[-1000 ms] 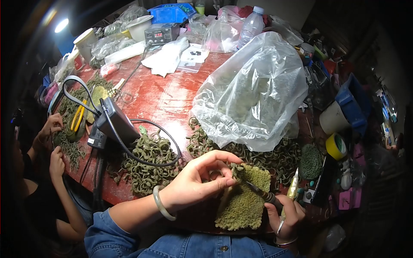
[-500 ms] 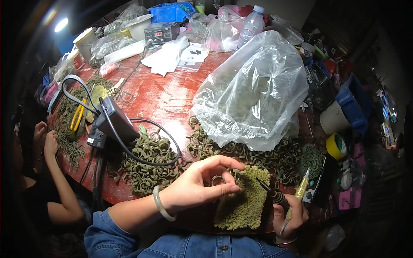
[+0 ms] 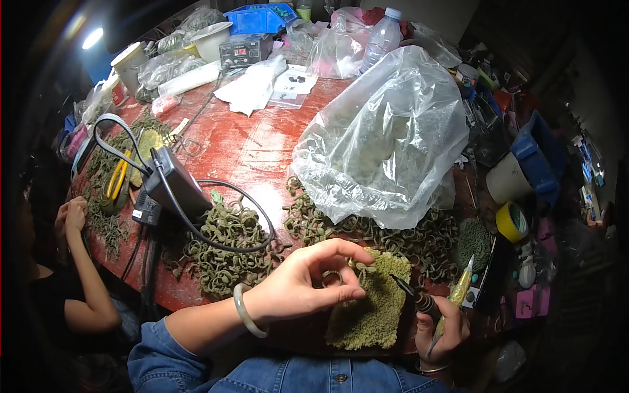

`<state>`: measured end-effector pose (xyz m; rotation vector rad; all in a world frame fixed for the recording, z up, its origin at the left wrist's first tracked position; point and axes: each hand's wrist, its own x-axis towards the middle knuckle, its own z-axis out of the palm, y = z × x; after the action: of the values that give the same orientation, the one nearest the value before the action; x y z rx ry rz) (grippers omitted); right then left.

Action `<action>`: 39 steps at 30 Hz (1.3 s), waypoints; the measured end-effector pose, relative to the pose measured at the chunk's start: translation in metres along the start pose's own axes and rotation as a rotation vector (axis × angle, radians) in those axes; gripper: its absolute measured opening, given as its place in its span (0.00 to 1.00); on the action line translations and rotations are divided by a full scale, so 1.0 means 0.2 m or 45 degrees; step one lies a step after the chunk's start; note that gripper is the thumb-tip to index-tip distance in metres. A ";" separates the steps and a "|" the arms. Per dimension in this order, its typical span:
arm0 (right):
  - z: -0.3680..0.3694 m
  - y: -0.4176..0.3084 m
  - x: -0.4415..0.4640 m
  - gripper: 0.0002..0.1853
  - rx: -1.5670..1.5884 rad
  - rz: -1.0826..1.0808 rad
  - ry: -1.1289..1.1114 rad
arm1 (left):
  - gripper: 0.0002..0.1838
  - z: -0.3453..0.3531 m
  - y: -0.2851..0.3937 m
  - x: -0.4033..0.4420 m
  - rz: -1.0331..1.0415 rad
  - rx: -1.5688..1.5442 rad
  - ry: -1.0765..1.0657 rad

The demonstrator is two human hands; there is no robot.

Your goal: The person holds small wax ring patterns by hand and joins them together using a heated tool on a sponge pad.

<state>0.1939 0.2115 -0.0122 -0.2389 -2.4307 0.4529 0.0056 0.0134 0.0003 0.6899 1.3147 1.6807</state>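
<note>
My left hand [image 3: 304, 280] pinches a small greenish piece [image 3: 363, 266] while my right hand [image 3: 445, 331] grasps a dark-tipped tool [image 3: 424, 302] and a gold-wrapped tool [image 3: 461, 287].

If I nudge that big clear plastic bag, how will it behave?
The clear bag would probably crumple, since it looks thin and creased. Its glossy highlights suggest a slippery surface. A greenish tint showing through hints at contents that could add weight.

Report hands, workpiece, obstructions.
Left hand holding small green piece over rough yellow-green rectangular pad. Right hand gripping black pointed tool and golden tapered implement. Tool apart from piece, nothing between.
</note>
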 end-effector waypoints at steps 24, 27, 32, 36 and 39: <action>-0.01 0.00 0.00 0.17 -0.025 0.017 -0.043 | 0.23 -0.01 -0.01 0.00 -0.041 0.045 -0.059; 0.00 -0.01 0.01 0.17 -0.027 0.025 -0.024 | 0.24 -0.01 -0.02 0.00 -0.037 0.028 -0.051; 0.00 0.00 0.01 0.16 0.003 0.051 -0.029 | 0.24 -0.02 -0.01 0.00 -0.041 0.006 -0.029; 0.00 0.01 0.01 0.15 0.035 0.103 -0.109 | 0.24 -0.02 -0.01 0.00 -0.069 0.001 -0.027; 0.01 -0.01 0.03 0.15 -0.028 0.169 -0.205 | 0.24 -0.02 0.00 0.00 -0.100 0.014 -0.026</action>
<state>0.1888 0.2115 -0.0092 -0.3882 -2.5879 0.5220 0.0031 0.0117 -0.0010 0.6519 1.3209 1.6004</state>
